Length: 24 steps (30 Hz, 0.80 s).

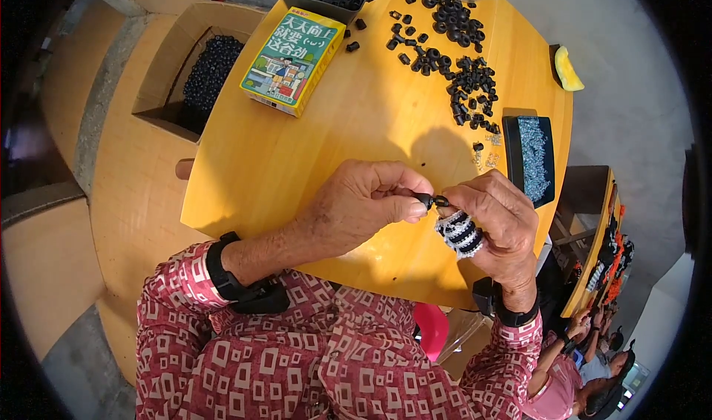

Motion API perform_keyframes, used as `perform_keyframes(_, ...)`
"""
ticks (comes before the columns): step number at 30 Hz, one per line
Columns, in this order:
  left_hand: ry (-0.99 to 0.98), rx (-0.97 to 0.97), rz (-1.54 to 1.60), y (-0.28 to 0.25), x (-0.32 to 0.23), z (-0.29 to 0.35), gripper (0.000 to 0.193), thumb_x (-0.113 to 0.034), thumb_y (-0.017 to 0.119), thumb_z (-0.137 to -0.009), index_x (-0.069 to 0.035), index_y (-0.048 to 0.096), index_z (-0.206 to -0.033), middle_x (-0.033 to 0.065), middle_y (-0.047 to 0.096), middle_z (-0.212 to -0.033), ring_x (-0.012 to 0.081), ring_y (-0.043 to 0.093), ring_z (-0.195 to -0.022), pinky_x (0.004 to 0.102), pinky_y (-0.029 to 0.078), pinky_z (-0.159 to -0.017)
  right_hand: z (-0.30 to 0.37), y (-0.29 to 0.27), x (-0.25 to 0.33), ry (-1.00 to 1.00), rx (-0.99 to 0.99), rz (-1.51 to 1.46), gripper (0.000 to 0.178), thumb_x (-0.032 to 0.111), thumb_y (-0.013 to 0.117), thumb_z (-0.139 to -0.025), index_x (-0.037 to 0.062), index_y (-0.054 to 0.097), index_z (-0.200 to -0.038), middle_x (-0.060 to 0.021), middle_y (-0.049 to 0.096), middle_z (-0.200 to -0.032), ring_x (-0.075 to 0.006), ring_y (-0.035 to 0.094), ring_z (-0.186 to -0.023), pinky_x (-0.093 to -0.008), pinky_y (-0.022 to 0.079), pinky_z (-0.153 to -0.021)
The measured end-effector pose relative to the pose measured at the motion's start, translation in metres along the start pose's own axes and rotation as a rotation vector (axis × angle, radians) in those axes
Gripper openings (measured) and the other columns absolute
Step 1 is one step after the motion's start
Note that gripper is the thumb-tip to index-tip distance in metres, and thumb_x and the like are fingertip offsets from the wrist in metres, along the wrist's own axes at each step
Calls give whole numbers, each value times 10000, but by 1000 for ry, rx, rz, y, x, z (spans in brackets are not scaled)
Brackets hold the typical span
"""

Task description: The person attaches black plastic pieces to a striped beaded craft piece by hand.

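Above the front part of the wooden table (311, 168), my left hand (348, 201) pinches a small black cone-like plastic part (423, 199) between thumb and fingers. Against its end, my right hand (500, 216) grips a small black ring-shaped part (441, 201) with thumb and index finger. The two parts meet or nearly touch; a small shiny piece shows between them. A black-and-white striped knitted wrap (460, 234) is around a finger of my right hand. To the right stands a dark tray (513, 153) of small silvery-blue metal pieces.
Loose black plastic parts (471, 86) spread over the table's far right. A yellow-green box (285, 64) lies at far left, beside a grey bin (319, 6) of black parts. A cardboard box (159, 97) stands left of the table. Yellow peel (567, 70) sits at the right edge. Other people work at lower right.
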<state>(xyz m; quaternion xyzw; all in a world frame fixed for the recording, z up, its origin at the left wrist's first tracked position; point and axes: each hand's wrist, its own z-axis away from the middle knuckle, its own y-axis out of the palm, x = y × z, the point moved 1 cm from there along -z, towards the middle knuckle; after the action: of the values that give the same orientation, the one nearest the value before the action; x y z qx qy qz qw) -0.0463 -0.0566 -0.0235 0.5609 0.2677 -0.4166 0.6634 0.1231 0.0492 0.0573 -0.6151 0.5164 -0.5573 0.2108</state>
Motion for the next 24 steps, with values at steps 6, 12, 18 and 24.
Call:
perform_keyframes(6,-3,10,-6,-1,2,0,217,-29,665,-913,22,638,-1122,37,681,-993,80,636,-926,224,525,-835,-3,1,5,-3,40,33,318,44,757,-647,-32,675,-944,-108,626,-803,-270,607,-722,-358,498,-643)
perform_keyframes(12,45,7,-27,-1,6,0,199,-35,658,-919,15,641,-1111,22,671,-987,68,623,-923,219,519,-823,-5,-1,11,-48,88,133,359,50,730,-627,-45,677,-969,-130,618,-838,-288,607,-764,-376,514,-693)
perform_keyframes(18,34,8,-76,-4,5,2,214,-26,660,-914,16,633,-1122,24,664,-1007,72,620,-929,227,519,-827,-6,0,14,-84,120,162,413,36,684,-595,-52,681,-998,-140,611,-837,-293,603,-774,-386,523,-710)
perform_keyframes(24,9,158,89,-11,6,-1,211,-66,642,-935,20,632,-1127,29,668,-1001,85,625,-932,244,515,-842,-6,2,11,-84,115,63,390,21,665,-593,-58,688,-975,-123,608,-827,-277,599,-762,-378,517,-684)
